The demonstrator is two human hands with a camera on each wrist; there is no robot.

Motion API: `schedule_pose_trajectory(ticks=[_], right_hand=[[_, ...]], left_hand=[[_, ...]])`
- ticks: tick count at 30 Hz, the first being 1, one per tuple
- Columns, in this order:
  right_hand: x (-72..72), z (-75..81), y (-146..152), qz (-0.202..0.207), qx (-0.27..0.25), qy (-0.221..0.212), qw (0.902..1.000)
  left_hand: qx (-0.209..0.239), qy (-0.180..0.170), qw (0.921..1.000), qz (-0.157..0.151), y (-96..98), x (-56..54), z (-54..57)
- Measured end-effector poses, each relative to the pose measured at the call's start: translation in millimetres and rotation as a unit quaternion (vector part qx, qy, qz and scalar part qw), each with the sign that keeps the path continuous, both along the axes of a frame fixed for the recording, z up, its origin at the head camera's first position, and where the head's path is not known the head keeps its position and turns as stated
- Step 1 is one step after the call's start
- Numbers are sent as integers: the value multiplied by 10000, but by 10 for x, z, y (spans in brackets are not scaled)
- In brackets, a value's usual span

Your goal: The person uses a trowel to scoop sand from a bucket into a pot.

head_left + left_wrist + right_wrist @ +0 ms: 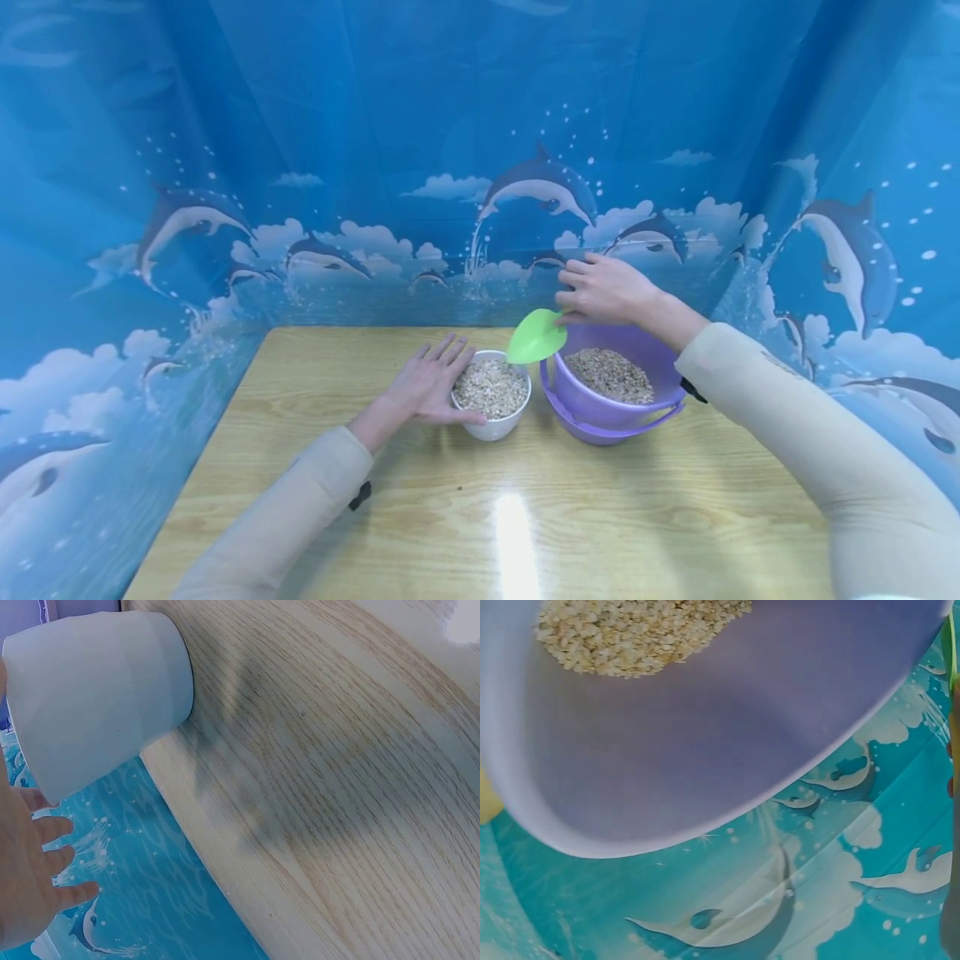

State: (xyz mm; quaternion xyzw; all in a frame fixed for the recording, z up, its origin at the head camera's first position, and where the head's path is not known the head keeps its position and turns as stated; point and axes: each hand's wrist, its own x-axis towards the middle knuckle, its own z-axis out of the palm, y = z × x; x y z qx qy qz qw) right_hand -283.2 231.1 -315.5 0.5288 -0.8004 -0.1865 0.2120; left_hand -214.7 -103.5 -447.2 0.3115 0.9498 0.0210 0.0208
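Note:
A white bowl (492, 431) stands left of the purple bucket (592, 403), full of pale oat flakes (490, 387). My left hand (429, 385) rests against the bowl's left side, fingers spread and straight, thumb along the near rim; in the left wrist view these fingers (58, 861) reach out past the bowl (101, 694). Held by its handle in my right hand (606, 292), a light green scoop (537, 337) tilts down over the bowl's far right rim. The bowl hides part of the scoop's tip area from the left wrist view.
More flakes (609, 375) lie in the bucket, whose handle (637, 431) hangs down at its front. The wooden table (420, 517) ends at a blue dolphin-print curtain (420, 167) on the back and sides. My right forearm (780, 400) passes over the bucket's right rim.

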Motion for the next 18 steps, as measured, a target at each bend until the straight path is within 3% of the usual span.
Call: schedule_pose_trajectory(ticks=[10, 18], right_hand=[[70, -123, 276, -403, -915, -300, 9945], [183, -231, 500, -763, -1474, -585, 9844]], left_hand=[[17, 94, 9999, -58, 10, -3, 3], [93, 108, 9998, -108, 27, 8, 26]])
